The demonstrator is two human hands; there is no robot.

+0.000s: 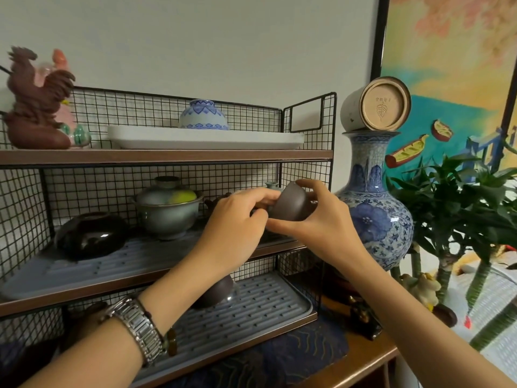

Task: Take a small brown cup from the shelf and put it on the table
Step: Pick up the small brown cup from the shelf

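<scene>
Wire shelf (pixel 167 158); brown cup (pixel 291 204) between both hands' grip.

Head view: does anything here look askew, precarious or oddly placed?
Yes. A round tin lies on its side across the mouth of the blue-and-white vase, right of the shelf; it looks as if it could roll off. The small brown cup is tilted, but both hands, left and right, hold it.

The round lid (pixel 385 107) bears stamped characters (too small to read).
</scene>
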